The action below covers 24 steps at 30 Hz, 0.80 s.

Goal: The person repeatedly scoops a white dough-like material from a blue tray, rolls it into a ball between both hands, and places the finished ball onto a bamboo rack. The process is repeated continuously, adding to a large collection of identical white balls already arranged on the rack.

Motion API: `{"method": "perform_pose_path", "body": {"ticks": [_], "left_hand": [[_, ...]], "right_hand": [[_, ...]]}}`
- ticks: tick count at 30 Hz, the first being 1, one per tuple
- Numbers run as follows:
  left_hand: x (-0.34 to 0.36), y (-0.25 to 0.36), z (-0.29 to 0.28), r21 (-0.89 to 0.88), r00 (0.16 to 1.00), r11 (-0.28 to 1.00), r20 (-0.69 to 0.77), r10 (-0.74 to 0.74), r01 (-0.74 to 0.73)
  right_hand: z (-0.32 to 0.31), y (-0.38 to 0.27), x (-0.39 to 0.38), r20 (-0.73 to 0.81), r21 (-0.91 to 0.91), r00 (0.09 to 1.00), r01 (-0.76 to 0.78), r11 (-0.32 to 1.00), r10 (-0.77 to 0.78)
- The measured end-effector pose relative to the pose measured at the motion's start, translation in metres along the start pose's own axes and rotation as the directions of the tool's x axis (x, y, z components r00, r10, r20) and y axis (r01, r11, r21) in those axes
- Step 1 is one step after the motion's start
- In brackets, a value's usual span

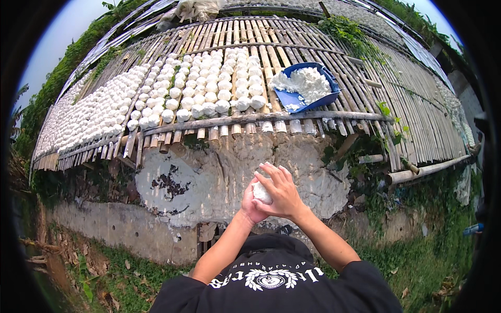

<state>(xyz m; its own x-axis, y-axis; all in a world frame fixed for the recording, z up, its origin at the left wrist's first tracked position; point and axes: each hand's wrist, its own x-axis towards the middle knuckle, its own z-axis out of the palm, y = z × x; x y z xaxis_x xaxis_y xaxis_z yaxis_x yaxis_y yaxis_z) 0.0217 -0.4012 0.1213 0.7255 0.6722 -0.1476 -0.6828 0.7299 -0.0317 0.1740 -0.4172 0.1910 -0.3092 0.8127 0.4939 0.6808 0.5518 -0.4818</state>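
Observation:
Between my two palms sits a lump of white, moist-looking paste [261, 193], pressed into a rounded shape. My left hand [251, 201] cups it from the left and below. Over its right side curves my right hand [282, 190], fingers stretched across the top. Beyond my hands, rows of similar white balls [211, 97] lie on a bamboo slat rack [250, 117]. To the right of those rows, a blue scoop-shaped container [334, 86] holds a heap of loose white paste [308, 83].
A bamboo pole [261, 118] runs along the rack's near edge. Below it is ground smeared with dried white residue [219, 156], then a low concrete wall [125, 229] and grass. Green vines [344, 31] grow over the rack at right. Another bamboo rack [417, 109] stands farther right.

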Motion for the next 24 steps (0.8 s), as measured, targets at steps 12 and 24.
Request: {"method": "perform_pose_path", "body": {"ticks": [12,24], "left_hand": [[0.005,0.009,0.004,0.131,0.980,0.991,-0.197,0.042,-0.016],[0.008,0.002,0.020,0.175,0.995,0.981,-0.039,0.093,-0.084]], "right_hand": [[0.009,-0.003,-0.001,-0.018,0.184,0.996,-0.077,0.980,0.082],[0.004,0.001,0.000,-0.038,-0.024,0.997,-0.061,0.998,0.060]]}}
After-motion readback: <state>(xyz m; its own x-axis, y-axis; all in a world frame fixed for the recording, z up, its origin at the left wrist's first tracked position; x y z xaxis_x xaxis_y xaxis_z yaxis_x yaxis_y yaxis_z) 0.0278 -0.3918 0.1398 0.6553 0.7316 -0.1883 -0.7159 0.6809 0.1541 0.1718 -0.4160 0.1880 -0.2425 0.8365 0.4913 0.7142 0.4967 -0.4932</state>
